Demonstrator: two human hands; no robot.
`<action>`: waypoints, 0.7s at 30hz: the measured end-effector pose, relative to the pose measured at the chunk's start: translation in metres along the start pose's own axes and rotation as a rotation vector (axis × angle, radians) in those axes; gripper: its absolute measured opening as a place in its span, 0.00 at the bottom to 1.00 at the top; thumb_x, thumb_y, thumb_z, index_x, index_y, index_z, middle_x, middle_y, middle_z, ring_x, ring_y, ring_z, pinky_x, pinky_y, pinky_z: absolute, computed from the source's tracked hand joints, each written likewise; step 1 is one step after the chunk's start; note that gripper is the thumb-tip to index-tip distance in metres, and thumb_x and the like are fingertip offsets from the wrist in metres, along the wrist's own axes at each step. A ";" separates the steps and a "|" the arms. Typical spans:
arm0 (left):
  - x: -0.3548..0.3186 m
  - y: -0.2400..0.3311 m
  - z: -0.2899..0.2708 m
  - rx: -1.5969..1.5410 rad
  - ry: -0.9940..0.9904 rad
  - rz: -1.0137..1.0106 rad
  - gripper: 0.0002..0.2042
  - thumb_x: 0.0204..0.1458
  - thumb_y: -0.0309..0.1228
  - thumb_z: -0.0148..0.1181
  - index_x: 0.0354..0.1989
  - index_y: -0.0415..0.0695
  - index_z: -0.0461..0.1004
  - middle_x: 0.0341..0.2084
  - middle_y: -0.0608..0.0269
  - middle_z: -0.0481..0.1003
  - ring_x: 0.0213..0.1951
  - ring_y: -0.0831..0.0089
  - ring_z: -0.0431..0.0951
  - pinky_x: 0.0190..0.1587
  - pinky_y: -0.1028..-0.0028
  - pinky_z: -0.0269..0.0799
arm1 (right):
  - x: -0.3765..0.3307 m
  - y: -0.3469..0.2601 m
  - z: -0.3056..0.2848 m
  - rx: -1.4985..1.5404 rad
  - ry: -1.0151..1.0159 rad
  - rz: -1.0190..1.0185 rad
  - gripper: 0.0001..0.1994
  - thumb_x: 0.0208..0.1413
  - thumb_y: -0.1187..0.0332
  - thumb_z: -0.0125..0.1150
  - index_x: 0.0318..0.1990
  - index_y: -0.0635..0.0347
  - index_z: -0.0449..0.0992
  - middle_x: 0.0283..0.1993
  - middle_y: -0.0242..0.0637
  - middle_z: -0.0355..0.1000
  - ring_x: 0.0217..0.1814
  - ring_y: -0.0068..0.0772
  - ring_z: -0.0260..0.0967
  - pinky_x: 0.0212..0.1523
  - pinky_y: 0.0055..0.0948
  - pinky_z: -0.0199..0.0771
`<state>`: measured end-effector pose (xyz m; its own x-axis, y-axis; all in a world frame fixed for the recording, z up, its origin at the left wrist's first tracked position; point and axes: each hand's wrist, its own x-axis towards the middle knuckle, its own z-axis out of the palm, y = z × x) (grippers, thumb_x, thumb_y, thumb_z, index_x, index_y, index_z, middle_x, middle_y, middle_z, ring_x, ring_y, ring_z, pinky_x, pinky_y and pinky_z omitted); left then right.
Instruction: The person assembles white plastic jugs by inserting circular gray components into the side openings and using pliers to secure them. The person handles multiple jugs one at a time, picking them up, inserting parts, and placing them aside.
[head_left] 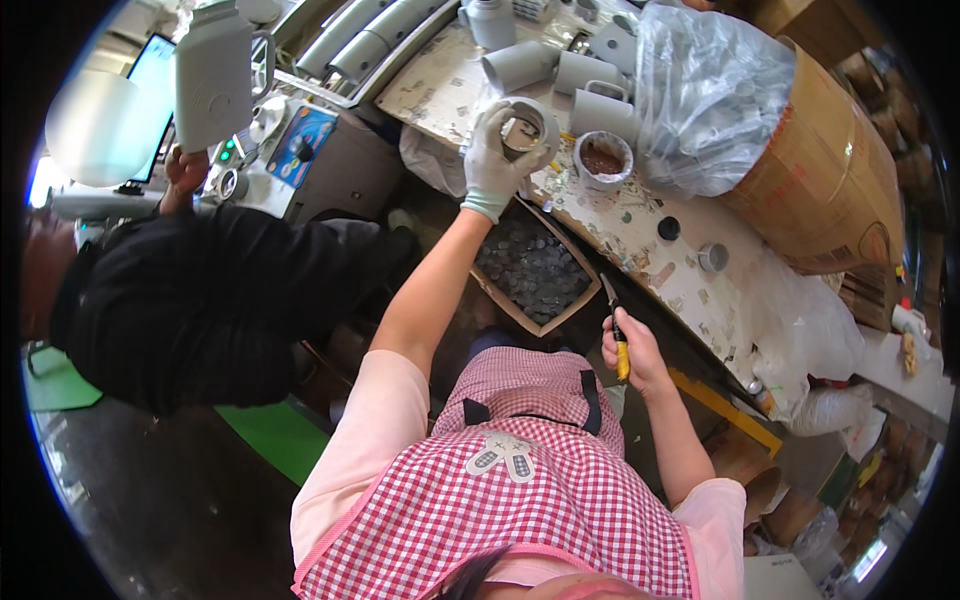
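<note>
Clock positions were read about the middle of the view, with 12 at the top.

Left hand (pixel 490 165), in a white glove: at 12 o'clock, near the edge of the white worktop (pixel 722 300). Thumb and fingers were curved around a grey cylindrical cup (pixel 545 125), gripping it by its sides. Its round opening faced the camera, and a pale surface showed inside.

Right hand (pixel 640 350), bare: between 3 and 4 o'clock, well apart from the cup. Fingers were wrapped around a hand tool (pixel 622 362) with a black and yellow grip. Its narrow tip pointed toward 11 o'clock; exact tool type could not be told.

Near centre, toward 2 o'clock, an open carton (pixel 568 313) held many dark discs (pixel 535 268). A tub (pixel 604 160) with brown contents stood at 1 o'clock, just beside the held cup; grey mugs (pixel 603 113) lay beyond it. At 2 o'clock lay a large cardboard box (pixel 835 170) with a clear plastic liner (pixel 705 95). A co-worker in black (pixel 200 300) was at 9 o'clock.
</note>
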<state>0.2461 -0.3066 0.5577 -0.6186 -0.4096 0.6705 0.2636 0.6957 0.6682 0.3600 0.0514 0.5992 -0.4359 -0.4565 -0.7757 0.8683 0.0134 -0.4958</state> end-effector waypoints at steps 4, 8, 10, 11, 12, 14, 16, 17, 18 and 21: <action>0.006 -0.014 0.017 -0.007 0.064 -0.052 0.29 0.42 0.40 0.82 0.49 0.40 0.74 0.50 0.49 0.79 0.50 0.59 0.81 0.53 0.65 0.77 | -0.009 0.022 -0.013 -0.003 0.048 -0.062 0.20 0.75 0.50 0.47 0.43 0.59 0.69 0.22 0.31 0.65 0.19 0.24 0.64 0.21 0.24 0.65; 0.006 -0.023 -0.001 0.144 0.215 -0.368 0.18 0.46 0.40 0.81 0.27 0.38 0.80 0.31 0.61 0.80 0.32 0.72 0.78 0.40 0.73 0.76 | 0.001 0.027 -0.011 0.104 0.116 -0.131 0.16 0.74 0.53 0.52 0.42 0.57 0.71 0.25 0.30 0.67 0.22 0.23 0.66 0.24 0.24 0.67; 0.002 -0.023 -0.021 -0.186 0.191 -0.779 0.17 0.51 0.40 0.78 0.21 0.40 0.79 0.22 0.70 0.77 0.25 0.81 0.72 0.32 0.78 0.72 | 0.024 0.023 -0.004 0.105 0.181 -0.219 0.13 0.72 0.56 0.56 0.42 0.56 0.71 0.26 0.29 0.68 0.24 0.21 0.67 0.26 0.24 0.69; 0.000 -0.023 -0.034 -0.222 0.150 -0.831 0.17 0.53 0.40 0.77 0.23 0.41 0.80 0.18 0.76 0.74 0.22 0.86 0.69 0.27 0.81 0.69 | 0.039 0.018 -0.002 0.157 0.155 -0.257 0.10 0.70 0.60 0.60 0.41 0.55 0.71 0.30 0.27 0.69 0.27 0.20 0.68 0.29 0.23 0.70; -0.006 -0.020 -0.048 -0.294 0.081 -0.981 0.16 0.54 0.40 0.76 0.26 0.39 0.81 0.24 0.73 0.78 0.26 0.85 0.71 0.32 0.81 0.70 | 0.056 0.013 -0.001 0.120 0.124 -0.313 0.09 0.70 0.61 0.61 0.40 0.55 0.72 0.31 0.27 0.70 0.28 0.20 0.67 0.31 0.23 0.71; -0.021 -0.011 -0.071 -0.319 -0.019 -0.975 0.17 0.54 0.41 0.76 0.28 0.37 0.82 0.34 0.70 0.81 0.33 0.84 0.74 0.38 0.80 0.72 | 0.095 0.001 -0.001 0.120 0.105 -0.320 0.09 0.70 0.62 0.60 0.42 0.57 0.74 0.33 0.27 0.70 0.31 0.20 0.67 0.32 0.24 0.72; -0.041 -0.001 -0.091 -0.464 -0.161 -1.050 0.19 0.54 0.43 0.75 0.30 0.36 0.83 0.44 0.67 0.82 0.39 0.82 0.76 0.44 0.78 0.72 | 0.134 -0.012 -0.009 0.112 0.086 -0.279 0.10 0.71 0.62 0.58 0.46 0.59 0.76 0.35 0.28 0.70 0.33 0.21 0.68 0.34 0.25 0.73; -0.050 0.005 -0.100 -0.441 -0.242 -1.044 0.20 0.54 0.44 0.75 0.31 0.35 0.83 0.45 0.65 0.83 0.40 0.80 0.77 0.47 0.77 0.73 | 0.154 -0.020 -0.014 0.038 0.111 -0.293 0.11 0.72 0.63 0.56 0.51 0.60 0.76 0.37 0.29 0.71 0.34 0.22 0.69 0.36 0.26 0.75; -0.061 0.013 -0.107 -0.383 -0.271 -1.025 0.20 0.53 0.44 0.75 0.32 0.34 0.83 0.48 0.60 0.82 0.42 0.79 0.77 0.48 0.76 0.73 | 0.173 -0.026 -0.020 -0.078 0.119 -0.319 0.10 0.71 0.66 0.54 0.53 0.61 0.74 0.39 0.32 0.73 0.36 0.24 0.72 0.36 0.27 0.77; -0.091 0.039 -0.131 -0.302 -0.295 -0.934 0.21 0.50 0.44 0.76 0.33 0.33 0.83 0.58 0.49 0.78 0.52 0.72 0.78 0.54 0.71 0.73 | 0.235 -0.052 -0.030 -0.275 0.108 -0.166 0.09 0.69 0.71 0.52 0.53 0.63 0.71 0.39 0.37 0.75 0.35 0.28 0.74 0.33 0.29 0.79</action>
<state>0.4095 -0.3192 0.5651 -0.8193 -0.5214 -0.2384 -0.2668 -0.0214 0.9635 0.2055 -0.0298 0.4312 -0.6013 -0.3756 -0.7052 0.6936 0.1928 -0.6941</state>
